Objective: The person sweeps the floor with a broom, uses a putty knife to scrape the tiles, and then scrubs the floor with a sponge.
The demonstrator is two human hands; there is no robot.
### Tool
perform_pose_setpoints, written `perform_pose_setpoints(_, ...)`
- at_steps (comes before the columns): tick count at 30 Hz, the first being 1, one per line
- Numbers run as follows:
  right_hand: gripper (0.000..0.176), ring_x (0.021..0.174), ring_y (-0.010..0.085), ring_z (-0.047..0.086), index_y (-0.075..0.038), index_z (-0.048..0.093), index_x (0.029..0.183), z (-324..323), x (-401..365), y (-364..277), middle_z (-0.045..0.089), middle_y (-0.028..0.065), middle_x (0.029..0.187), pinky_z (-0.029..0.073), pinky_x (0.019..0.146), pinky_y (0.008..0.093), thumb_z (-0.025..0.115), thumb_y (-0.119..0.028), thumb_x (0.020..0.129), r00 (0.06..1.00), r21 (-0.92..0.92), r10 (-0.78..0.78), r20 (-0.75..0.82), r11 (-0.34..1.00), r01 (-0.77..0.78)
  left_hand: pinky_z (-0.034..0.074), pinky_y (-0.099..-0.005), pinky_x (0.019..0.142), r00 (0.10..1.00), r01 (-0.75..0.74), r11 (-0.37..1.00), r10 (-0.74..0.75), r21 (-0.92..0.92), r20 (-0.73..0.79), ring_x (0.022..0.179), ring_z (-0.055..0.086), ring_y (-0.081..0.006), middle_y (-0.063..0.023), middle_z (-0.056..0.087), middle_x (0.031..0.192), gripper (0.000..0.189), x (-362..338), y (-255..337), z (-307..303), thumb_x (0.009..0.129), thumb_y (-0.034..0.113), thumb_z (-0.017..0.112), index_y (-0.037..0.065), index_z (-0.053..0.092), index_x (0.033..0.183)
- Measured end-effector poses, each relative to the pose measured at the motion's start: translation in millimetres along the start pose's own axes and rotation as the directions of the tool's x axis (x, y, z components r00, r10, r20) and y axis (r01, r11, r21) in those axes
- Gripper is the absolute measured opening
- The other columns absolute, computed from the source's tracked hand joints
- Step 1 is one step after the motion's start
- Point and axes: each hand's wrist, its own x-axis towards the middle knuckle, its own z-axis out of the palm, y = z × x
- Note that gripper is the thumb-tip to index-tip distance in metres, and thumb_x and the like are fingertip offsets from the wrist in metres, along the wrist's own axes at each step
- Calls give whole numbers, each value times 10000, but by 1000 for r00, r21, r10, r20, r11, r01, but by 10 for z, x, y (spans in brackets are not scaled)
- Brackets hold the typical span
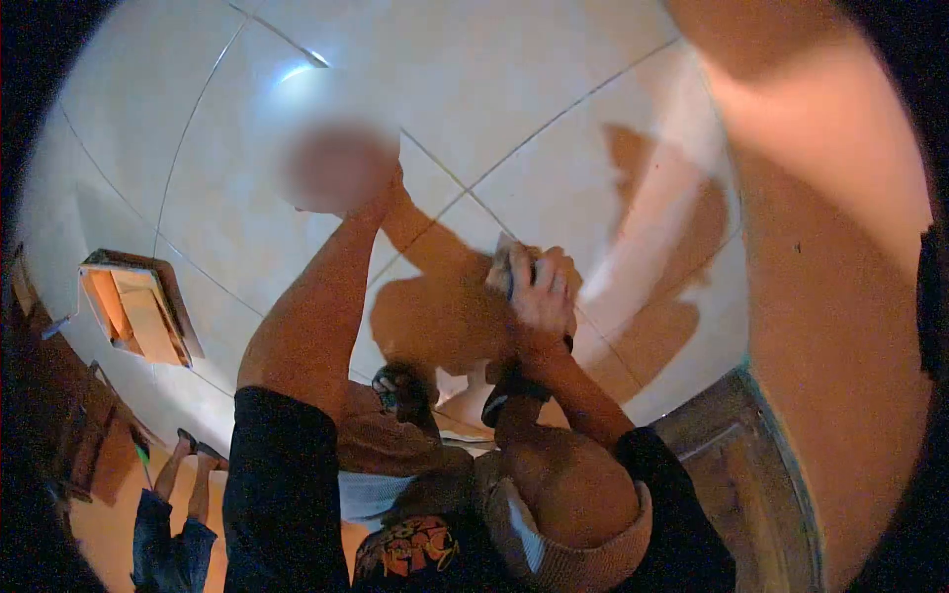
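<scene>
Cloth [504,259], pale and bunched, lies pressed to the glossy tiled floor [554,89] under our right hand [542,292], whose fingers curl tight over it just ahead of our sandalled feet [405,385]. Our left hand [341,168] reaches farther out onto the tiles, so blurred that we cannot tell whether it is open or closed. Off to the left an open wooden box [133,311] rests on the floor, and near it stand another person's feet [190,450] in sandals.
</scene>
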Motion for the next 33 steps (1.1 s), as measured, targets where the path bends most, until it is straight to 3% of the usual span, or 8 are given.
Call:
perform_pose_setpoints(5,362,1097,382,542,-151,584,1227,56,-5,-17,548,190,1194,454,919,542,564,-199,869,991,-186,-88,-103,980,67,388,-537,801,998,-10,999,13,49,-56,1020,478,-333,-159,490,1069,370,-40,-19,51,867,428,504,106,556,1042)
perform_pose_setpoints(9,364,969,305,569,-189,597,1217,-220,263,-60,574,127,1059,466,823,483,578,-205,854,996,59,-30,89,998,25,387,-523,798,991,-32,999,35,27,-129,995,478,-333,-153,492,1050,335,-33,-50,139,870,418,494,114,559,994)
perform_pose_setpoints(16,456,960,313,561,-178,567,1275,-508,591,131,546,124,1010,479,808,443,593,-136,822,971,-91,-184,-155,981,171,393,-546,813,996,-23,998,28,59,-87,998,479,-342,-148,494,1063,333,-28,-15,81,859,405,518,121,558,1028)
perform_pose_setpoints(21,416,958,358,574,-194,571,1267,-390,1159,231,577,198,1053,493,744,502,563,-160,852,997,-53,-33,-68,998,29,399,-551,795,998,-17,995,24,100,-60,1005,480,-343,-153,493,1064,339,-48,-111,98,865,410,515,118,557,1031)
perform_pose_setpoints(24,346,995,339,567,-212,631,1212,785,638,436,576,173,1059,498,846,453,560,-145,880,960,357,-279,14,899,256,409,-564,798,996,-16,999,19,39,-85,1028,489,-352,-163,500,1078,357,-1,50,80,863,412,516,115,565,1054)
perform_pose_setpoints(25,266,943,301,584,-128,634,1157,242,898,332,596,154,1035,502,825,438,537,-182,915,995,202,-81,53,977,69,410,-568,803,998,-10,998,14,59,-66,1035,492,-356,-167,503,1085,361,17,40,88,861,412,518,116,568,1060)
perform_pose_setpoints(29,207,738,271,590,-31,626,974,4,1521,471,603,139,808,461,582,450,528,-209,934,956,-577,-283,-71,794,192,421,-585,800,993,-9,981,31,194,-111,1072,498,-376,-183,512,1113,381,-44,-355,358,847,410,523,114,585,1078)
perform_pose_setpoints(33,286,727,324,641,-23,641,885,-465,1369,-40,632,160,784,499,602,481,605,-306,884,985,19,-82,-149,996,86,421,-574,794,999,-33,994,36,105,-29,1050,499,-375,-181,508,1121,398,41,-162,152,873,424,503,107,553,1110)
